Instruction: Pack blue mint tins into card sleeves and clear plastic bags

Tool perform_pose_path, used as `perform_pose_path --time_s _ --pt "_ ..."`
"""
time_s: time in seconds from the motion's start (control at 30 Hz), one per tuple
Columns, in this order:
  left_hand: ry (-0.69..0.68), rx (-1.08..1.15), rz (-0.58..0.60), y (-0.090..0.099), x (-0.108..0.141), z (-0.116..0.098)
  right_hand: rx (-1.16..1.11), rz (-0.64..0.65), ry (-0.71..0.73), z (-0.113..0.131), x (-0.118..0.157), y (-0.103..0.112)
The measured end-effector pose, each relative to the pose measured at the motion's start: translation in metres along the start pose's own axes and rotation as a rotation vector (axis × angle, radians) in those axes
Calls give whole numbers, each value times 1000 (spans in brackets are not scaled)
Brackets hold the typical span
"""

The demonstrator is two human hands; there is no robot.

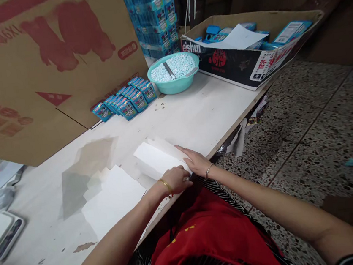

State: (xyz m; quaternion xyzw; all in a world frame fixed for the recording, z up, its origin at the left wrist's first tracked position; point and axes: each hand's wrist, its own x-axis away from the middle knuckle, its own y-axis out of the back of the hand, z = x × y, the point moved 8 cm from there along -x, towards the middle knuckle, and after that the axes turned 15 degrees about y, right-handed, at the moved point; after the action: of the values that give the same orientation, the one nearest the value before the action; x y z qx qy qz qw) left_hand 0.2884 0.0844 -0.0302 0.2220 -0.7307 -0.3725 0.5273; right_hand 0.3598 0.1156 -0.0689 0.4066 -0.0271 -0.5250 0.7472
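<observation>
A white sheet of paper or thin card point(158, 158), folded or bent along its length, lies at the table's front edge with a raised flap on its right side. My left hand point(178, 179) has its fingers curled over the near end of this sheet. Against the flap's right side rests my right hand point(196, 161), gripping the same near end. The two hands almost meet there, and some fingertips are hidden. Left of them lies a spread stack of white sheets point(114, 199).
Small blue packets point(128, 104) stand in rows beside a big cardboard box point(58, 48). A turquoise basin point(174, 86) holds pale pellets and a dark scoop-like tool point(168, 69). Behind are stacked blue packs point(153, 16); right, a black carton point(220, 66). A scale-like device point(5, 237) sits left.
</observation>
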Motion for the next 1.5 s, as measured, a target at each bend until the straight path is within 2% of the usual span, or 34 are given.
perform_pose_path --time_s 0.07,0.17,0.2,0.23,0.27,0.33,0.4,0.5,0.6,0.7,0.8,0.93,1.07,1.33,1.5 --pt "-60 132 -212 31 3 6 17 117 65 -6 0 6" --pt "-58 131 -617 84 2 44 110 282 150 -8 0 10" --pt "-68 73 -668 92 -3 58 154 331 169 -8 0 9" --pt "-93 10 -643 94 -12 70 201 376 184 -7 0 8" --pt "-133 -49 -560 88 -22 79 249 416 194 -5 -1 6" --pt "-224 -128 -357 69 -36 92 328 480 219 -1 -1 4" --pt "-253 -191 -270 53 -43 99 360 507 264 8 -1 5" --pt "-150 -280 -294 44 -48 101 315 509 303 21 -4 8" --pt "-63 -269 -305 44 -50 98 324 486 170 17 -12 12" --pt "-47 -285 -266 45 -50 93 442 551 82 11 -22 8" --pt "-77 -373 -192 41 -48 84 544 657 103 12 -28 -2" --pt "-101 -458 -178 34 -48 73 605 728 154 16 -31 -9" --pt "-60 -500 -169 25 -53 71 623 753 174 16 -30 -13" --pt "-5 -451 -222 13 -49 72 665 769 129 13 -34 -20" --pt "47 -410 -254 21 -46 76 673 790 186 11 -41 -8"
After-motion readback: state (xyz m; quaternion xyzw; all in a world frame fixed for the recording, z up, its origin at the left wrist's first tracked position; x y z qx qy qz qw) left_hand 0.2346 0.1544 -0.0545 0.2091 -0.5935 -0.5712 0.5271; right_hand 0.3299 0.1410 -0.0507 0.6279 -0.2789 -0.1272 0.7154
